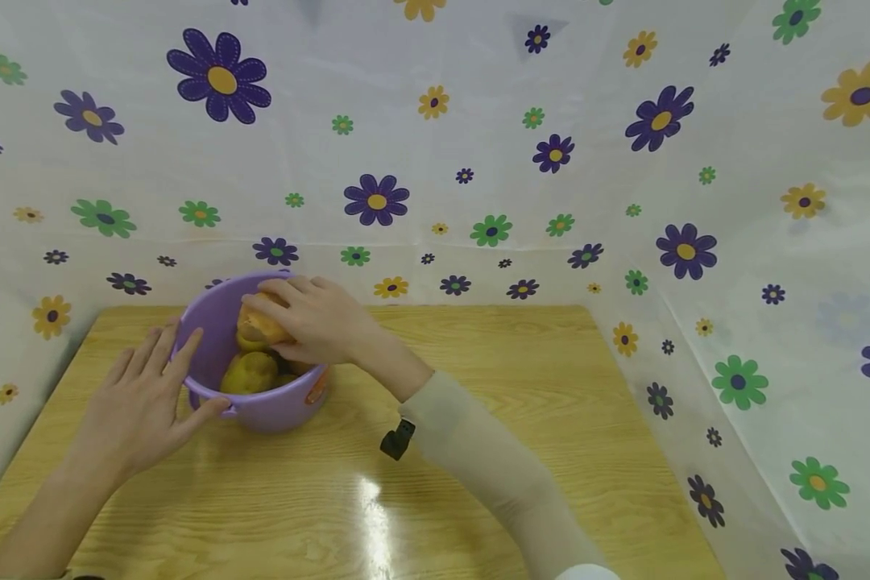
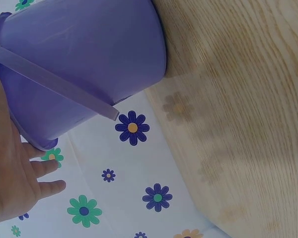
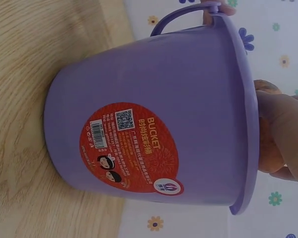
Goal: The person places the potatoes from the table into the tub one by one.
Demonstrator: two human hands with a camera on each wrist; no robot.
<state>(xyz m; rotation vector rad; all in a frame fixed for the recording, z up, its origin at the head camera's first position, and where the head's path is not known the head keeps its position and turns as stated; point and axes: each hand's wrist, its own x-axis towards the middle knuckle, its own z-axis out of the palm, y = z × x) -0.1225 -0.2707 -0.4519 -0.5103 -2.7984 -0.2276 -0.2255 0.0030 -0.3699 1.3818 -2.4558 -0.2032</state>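
A purple plastic bucket (image 1: 271, 412) stands on the wooden table. My left hand (image 1: 141, 403) rests on its left rim, with fingers nearly straight and the thumb at the near edge. In the left wrist view, several fingers (image 2: 43, 168) extend past the bucket's rim. My right hand (image 1: 326, 318) holds a rounded orange-brown item (image 1: 259, 324) inside the bucket mouth. That item (image 3: 269, 148) also shows just beyond the rim in the right wrist view; its kind is unclear. Beneath it in the bucket lies a yellow-green fruit (image 1: 250, 374), among others partly hidden by the right hand.
On the bucket's side is a red label (image 3: 131, 148) reading BUCKET. Its purple handle (image 2: 59, 87) hangs down along the outside. The wooden table (image 1: 478, 387) extends to the right. Flower-patterned white sheeting (image 1: 406, 153) hangs behind it and at both sides.
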